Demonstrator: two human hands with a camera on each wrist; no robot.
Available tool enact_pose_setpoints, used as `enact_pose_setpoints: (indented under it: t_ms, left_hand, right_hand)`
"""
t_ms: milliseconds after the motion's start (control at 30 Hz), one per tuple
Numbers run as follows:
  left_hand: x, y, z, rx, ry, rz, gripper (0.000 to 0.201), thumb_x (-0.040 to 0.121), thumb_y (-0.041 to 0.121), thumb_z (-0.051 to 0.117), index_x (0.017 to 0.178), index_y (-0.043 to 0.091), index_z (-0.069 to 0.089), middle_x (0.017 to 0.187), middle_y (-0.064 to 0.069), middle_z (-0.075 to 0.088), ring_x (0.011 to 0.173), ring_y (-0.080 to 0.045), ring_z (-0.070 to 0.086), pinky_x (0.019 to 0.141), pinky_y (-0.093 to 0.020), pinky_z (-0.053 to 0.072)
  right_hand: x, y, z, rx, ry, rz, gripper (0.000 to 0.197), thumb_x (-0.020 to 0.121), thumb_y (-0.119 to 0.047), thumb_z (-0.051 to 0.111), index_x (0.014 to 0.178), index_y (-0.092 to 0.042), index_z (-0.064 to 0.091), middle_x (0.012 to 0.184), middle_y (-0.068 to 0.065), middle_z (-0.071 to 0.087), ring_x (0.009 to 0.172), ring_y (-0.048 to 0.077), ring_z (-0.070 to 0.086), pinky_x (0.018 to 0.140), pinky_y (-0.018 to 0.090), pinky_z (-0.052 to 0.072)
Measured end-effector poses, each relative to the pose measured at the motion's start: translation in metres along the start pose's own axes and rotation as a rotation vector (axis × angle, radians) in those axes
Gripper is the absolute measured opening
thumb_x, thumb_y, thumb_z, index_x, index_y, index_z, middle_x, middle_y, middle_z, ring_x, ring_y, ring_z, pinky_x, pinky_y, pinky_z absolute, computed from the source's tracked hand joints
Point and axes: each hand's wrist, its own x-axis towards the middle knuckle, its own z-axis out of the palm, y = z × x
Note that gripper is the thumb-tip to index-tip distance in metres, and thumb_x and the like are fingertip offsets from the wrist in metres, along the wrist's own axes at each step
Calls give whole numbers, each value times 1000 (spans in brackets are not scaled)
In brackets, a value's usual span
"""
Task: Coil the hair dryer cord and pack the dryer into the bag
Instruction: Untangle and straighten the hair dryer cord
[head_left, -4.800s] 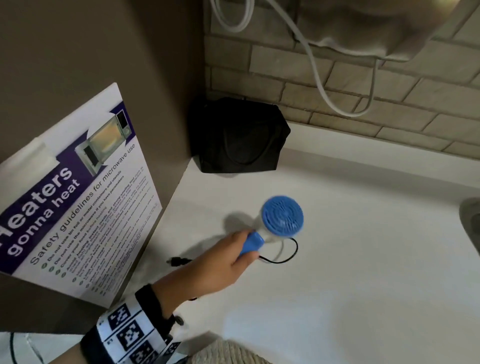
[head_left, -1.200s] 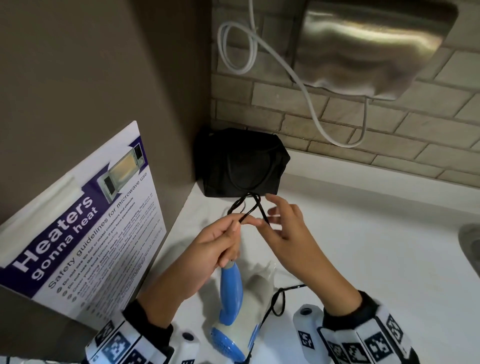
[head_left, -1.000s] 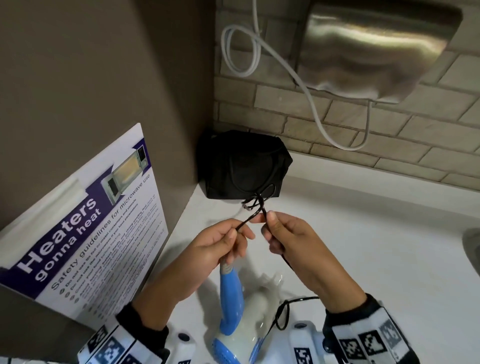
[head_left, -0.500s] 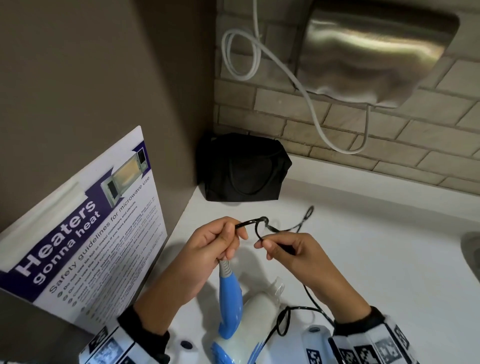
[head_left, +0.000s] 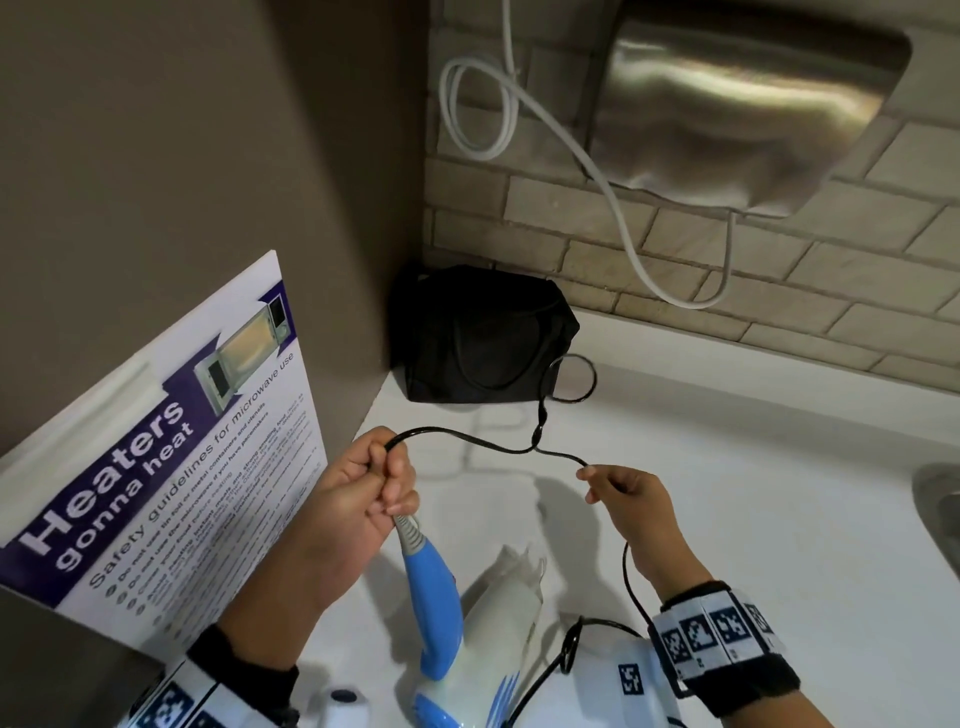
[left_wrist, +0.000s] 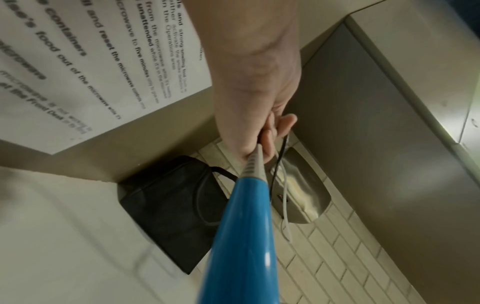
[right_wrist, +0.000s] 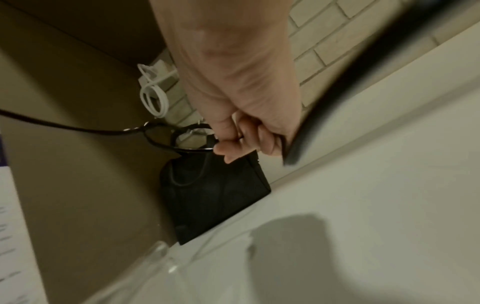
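Note:
The blue and white hair dryer (head_left: 470, 639) hangs nozzle-up over the white counter, its blue handle (left_wrist: 244, 236) filling the left wrist view. My left hand (head_left: 363, 499) grips the black cord (head_left: 467, 441) just above the grey strain relief. My right hand (head_left: 621, 491) pinches the cord (right_wrist: 166, 144) farther along, a hand's width to the right. Between the hands the cord is pulled out, with a twisted loop (head_left: 569, 379) sticking up. More cord trails down past my right wrist. The black bag (head_left: 483, 338) sits in the back corner, also in the wrist views as the bag (left_wrist: 171, 203) (right_wrist: 213, 195).
A microwave safety poster (head_left: 161, 447) leans on the brown wall at left. A steel hand dryer (head_left: 743, 109) with a white cable (head_left: 587, 161) hangs on the brick wall. A sink edge (head_left: 940, 509) shows at far right. White counter (head_left: 753, 467) stretches to the right.
My hands have moved apart, the right one going right and down, so the small bunched loop of cord has stretched out into a longer run with one twisted loop.

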Motion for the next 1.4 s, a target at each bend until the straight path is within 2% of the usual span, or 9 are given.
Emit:
enact_pose_setpoints:
  t_ms: [167,367,500,633,733,867,1033,1233,1400]
  left_hand:
    - [7,-6,-13,-88,200,-16,53,93,-11,19,61,14,52,48,5,43,35,-1,31,41,-13,31]
    - [10,-7,-25,-125,211,-28,35,99,1,23,82,9,52,43,6,38,33,0,30,39,-13,33]
    - [12,-10,-28,15,101,-66,37,98,8,28,106,12,64,47,5,38,37,-1,30,43,-15,33]
    - [12,-12,-27,290,63,-117,48,98,-1,28,92,13,73,59,3,49,55,-7,40,56,-21,37]
    - [16,-10,-22,362,91,-134,43,97,-4,28,96,9,69,68,1,49,61,-8,40,62,-24,32]
    - [20,-11,-10,410,63,-80,36,100,5,30,98,10,65,63,5,43,56,-7,30,57,-22,26]
    - [14,-14,-4,583,-1,-27,31,100,12,36,99,16,66,66,8,47,58,-6,34,62,-22,29]
    - [8,-18,11,698,-18,41,29,96,-1,41,95,17,63,70,15,63,68,5,56,68,-8,42]
    - [-2,-19,13,825,21,129,18,85,5,44,68,5,49,53,6,45,54,-4,38,57,-23,35]
  right_hand:
    - [19,25,-16,15,74,94,23,92,-14,53,82,-16,73,64,-1,66,69,16,53,59,26,36]
    - [40,52,-47,178,167,250,22,94,-12,50,102,-2,68,73,6,65,56,16,35,52,26,30]
    - [32,38,-49,194,-1,163,18,96,-12,47,99,-4,63,84,6,70,72,16,52,63,26,38]
    - [20,18,-50,259,-235,92,15,95,-24,54,99,-10,59,104,1,72,98,12,63,86,31,40]
    - [18,6,-45,166,-203,57,15,93,-16,58,103,-5,58,105,6,70,100,18,63,81,27,43]
    - [8,-10,-27,-254,45,-226,14,92,-12,56,105,-10,60,102,4,67,92,19,62,78,28,49]
    - [-45,-50,5,-188,178,-682,27,82,8,52,91,-16,57,89,-2,61,82,8,58,73,7,41]
    - [-89,-78,61,-366,-226,-1049,31,97,-12,47,128,-10,51,123,6,52,115,15,48,103,24,36]
    - [-80,-74,81,-471,-212,-1095,33,96,-11,48,128,-14,51,93,3,58,86,17,48,86,29,40]
